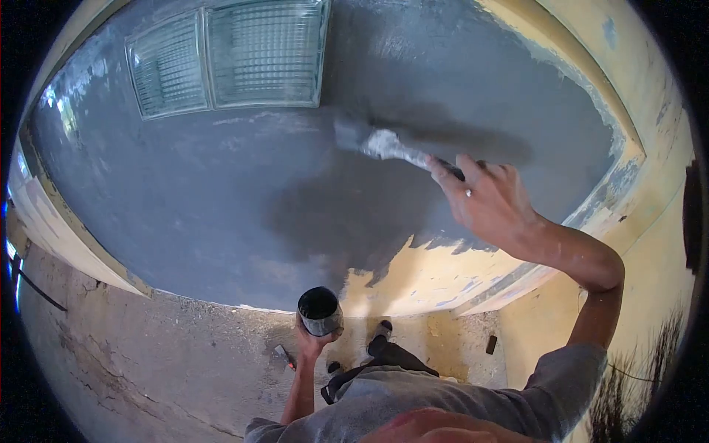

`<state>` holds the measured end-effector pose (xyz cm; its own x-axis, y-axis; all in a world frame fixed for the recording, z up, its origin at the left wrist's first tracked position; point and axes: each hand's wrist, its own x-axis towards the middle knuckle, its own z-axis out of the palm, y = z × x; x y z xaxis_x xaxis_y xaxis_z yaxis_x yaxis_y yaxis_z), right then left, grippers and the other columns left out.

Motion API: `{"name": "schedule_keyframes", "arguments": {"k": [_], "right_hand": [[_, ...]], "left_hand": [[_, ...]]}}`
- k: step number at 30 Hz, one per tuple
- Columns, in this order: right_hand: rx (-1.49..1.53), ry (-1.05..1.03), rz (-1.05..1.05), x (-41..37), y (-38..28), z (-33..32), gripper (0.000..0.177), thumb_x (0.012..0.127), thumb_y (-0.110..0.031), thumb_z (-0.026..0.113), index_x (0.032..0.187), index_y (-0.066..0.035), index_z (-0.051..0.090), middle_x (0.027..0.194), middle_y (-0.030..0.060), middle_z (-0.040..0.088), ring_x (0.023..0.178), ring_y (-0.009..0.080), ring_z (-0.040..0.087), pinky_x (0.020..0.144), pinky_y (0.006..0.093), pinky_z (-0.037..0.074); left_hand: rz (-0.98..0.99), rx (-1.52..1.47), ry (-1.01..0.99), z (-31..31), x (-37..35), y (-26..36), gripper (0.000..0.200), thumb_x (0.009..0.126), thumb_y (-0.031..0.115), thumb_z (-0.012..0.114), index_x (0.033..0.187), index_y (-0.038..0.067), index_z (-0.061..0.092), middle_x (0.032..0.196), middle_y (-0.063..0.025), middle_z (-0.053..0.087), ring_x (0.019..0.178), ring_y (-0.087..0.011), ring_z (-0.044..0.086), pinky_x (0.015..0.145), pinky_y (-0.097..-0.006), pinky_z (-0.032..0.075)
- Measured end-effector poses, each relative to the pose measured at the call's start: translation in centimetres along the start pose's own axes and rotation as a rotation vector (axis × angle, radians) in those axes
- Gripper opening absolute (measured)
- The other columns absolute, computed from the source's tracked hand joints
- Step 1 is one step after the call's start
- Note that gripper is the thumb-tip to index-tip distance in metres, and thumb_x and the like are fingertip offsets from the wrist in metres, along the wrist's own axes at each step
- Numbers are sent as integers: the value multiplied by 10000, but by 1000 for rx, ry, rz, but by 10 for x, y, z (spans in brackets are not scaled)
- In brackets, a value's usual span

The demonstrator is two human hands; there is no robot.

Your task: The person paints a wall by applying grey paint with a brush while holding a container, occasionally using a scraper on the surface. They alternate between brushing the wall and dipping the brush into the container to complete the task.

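Observation:
My right hand (484, 196) is closed round the dark handle of a paintbrush (395, 146). The brush's paint-smeared middle points left, and its bristles, blurred, lie against the grey-painted wall (221, 192) just below and right of the glass blocks. My left hand (316, 341) grips a paint can (320, 314) from below, low in front of the wall. The can's mouth faces up and looks dark inside, with grey smears down its side. Bare cream-yellow wall (413, 277) shows under the ragged lower edge of the grey paint.
Two glass blocks (266, 55) are set into the wall at upper left. A yellowish frame edge (617, 111) borders the right side. On the concrete floor (185, 354) lie a small tool with a red part (285, 357) and a dark rectangular object (491, 344).

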<state>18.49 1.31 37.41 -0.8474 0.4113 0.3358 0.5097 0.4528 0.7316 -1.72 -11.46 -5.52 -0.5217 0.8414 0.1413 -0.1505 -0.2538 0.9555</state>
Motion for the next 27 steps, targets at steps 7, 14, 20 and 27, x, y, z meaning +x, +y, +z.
{"name": "schedule_keyframes", "arguments": {"k": [7, 14, 20, 27], "right_hand": [[-74, 493, 86, 25, 56, -21, 398, 781, -76, 661, 1161, -194, 678, 719, 11, 532, 490, 190, 544, 459, 307, 477], [-212, 429, 58, 10, 31, 19, 435, 777, -88, 626, 1208, -143, 642, 841, 66, 531, 573, 159, 575, 431, 278, 487], [-44, 314, -94, -3, 27, 9, 436, 764, -68, 629, 1191, -153, 660, 827, 61, 494, 584, 174, 549, 448, 280, 488], [-81, 544, 54, 19, 71, -10, 358, 754, -87, 684, 1095, -193, 709, 763, 14, 531, 551, 176, 589, 426, 275, 475]], "left_hand": [[-77, -160, -29, 2, -3, 9, 819, 495, 192, 915, 1191, 36, 512, 1073, -83, 642, 974, -208, 614, 868, -354, 491], [-19, -57, -7, -2, -5, 5, 802, 496, 197, 910, 1178, 34, 519, 1049, -89, 651, 947, -205, 621, 859, -357, 496], [-41, -55, -25, 0, -6, 13, 787, 503, 184, 901, 1175, 35, 520, 1058, -89, 647, 949, -200, 619, 853, -360, 500], [-51, -163, -33, 5, -11, 6, 806, 514, 148, 901, 1206, 44, 501, 1097, -90, 633, 995, -198, 611, 885, -355, 492]]}}
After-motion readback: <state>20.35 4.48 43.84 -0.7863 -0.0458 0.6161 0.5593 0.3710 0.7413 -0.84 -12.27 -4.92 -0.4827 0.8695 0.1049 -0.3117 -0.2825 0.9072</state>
